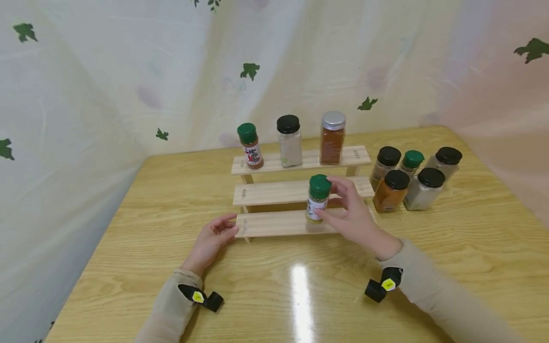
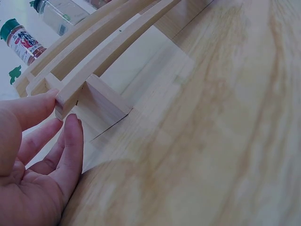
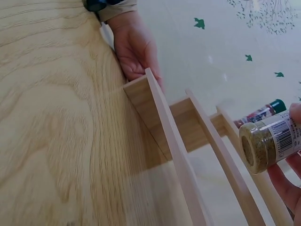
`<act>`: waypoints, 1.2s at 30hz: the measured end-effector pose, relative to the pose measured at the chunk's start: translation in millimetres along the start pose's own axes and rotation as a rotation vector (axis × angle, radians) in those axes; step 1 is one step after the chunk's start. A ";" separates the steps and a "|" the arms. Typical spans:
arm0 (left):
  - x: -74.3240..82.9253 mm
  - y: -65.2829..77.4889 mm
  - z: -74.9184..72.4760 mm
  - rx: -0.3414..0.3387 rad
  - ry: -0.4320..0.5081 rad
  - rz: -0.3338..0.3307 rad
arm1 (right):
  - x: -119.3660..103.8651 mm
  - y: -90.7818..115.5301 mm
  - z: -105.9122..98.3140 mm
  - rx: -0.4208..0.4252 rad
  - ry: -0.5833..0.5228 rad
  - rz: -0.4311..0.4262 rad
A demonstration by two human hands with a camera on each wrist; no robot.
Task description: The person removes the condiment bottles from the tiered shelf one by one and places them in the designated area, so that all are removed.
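My right hand (image 1: 349,214) holds a small spice jar (image 1: 316,202) with a green cap and white label between thumb and fingers. In the right wrist view the jar's (image 3: 265,143) base shows, raised off the boards. It hangs in front of the middle tier of a three-tier wooden rack (image 1: 274,224). At the rack's left end, my left hand (image 1: 212,240) pinches the end of the lowest board (image 2: 70,96). Along the top tier stand a green-capped jar (image 1: 253,155) of red spice, a black-capped jar (image 1: 290,145) of pale contents and a silver-lidded jar (image 1: 332,143) of reddish-brown powder.
Right of the rack, several jars stand grouped on the wooden table (image 1: 454,257): an orange one (image 1: 390,193), a white one (image 1: 422,190), a green-capped one (image 1: 412,161) and others with black caps. A leaf-patterned curtain (image 1: 184,85) hangs behind the table.
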State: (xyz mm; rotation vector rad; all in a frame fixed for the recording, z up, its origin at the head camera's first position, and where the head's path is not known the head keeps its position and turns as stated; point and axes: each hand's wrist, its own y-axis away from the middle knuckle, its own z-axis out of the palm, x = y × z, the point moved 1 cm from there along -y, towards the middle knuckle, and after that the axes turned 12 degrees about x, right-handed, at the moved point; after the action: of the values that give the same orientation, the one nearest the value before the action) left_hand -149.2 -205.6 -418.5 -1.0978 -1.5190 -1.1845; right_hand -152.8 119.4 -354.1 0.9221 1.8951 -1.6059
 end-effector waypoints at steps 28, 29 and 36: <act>-0.4 1.0 1.4 0.002 0.049 -0.010 | 5.9 26.1 -146.8 0.144 -0.012 -0.132; -0.2 1.2 1.5 0.001 0.048 -0.012 | 5.9 27.1 -152.0 0.156 -0.008 -0.122; 1.8 2.4 1.5 0.010 0.008 -0.021 | 2.7 31.2 -181.9 0.214 0.279 -0.075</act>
State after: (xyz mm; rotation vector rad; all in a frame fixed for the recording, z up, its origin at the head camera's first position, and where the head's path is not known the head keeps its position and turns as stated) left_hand -147.3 -203.5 -416.5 -1.0713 -1.5320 -1.1934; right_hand -120.2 300.6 -341.8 1.2333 1.9875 -1.8317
